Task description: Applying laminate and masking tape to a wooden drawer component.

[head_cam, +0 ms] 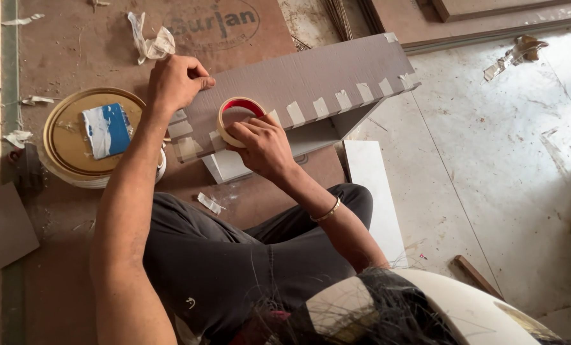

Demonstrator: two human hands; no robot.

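Note:
A long grey-brown laminate panel (311, 80) rests on a white box piece (311, 137), with several short strips of masking tape along its near edge. My left hand (175, 82) presses down on the panel's left end. My right hand (264, 145) grips a roll of masking tape (237, 117) with a red inner core, held against the panel's near edge. I sit on the floor with my legs in dark trousers below the panel.
A round golden tin lid (74, 137) with a blue-and-white smeared card (106, 130) sits at the left. Crumpled tape (150, 43) lies on the brown board behind. A white strip (375, 191) lies to the right, with boards and a wood stick (474, 275) farther out.

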